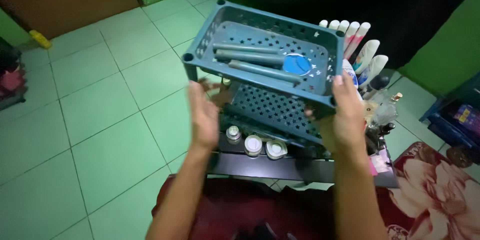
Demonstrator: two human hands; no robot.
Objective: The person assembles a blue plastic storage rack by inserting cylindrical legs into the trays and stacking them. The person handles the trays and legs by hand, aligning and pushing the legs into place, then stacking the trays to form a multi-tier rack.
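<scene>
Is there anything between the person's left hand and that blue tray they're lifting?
Nothing visible. The left hand is open just below the tray's near corner, with only bare air between. The right hand already holds the tray's other side.

Two bare forearms enter from the bottom edge, no sleeves visible on either. Left hand: no ring, watch or band seen. Right hand: likewise bare at fingers and wrist. Below the arms, dark maroon cloth, seemingly a garment over the lap; details lost in dim light.
</scene>
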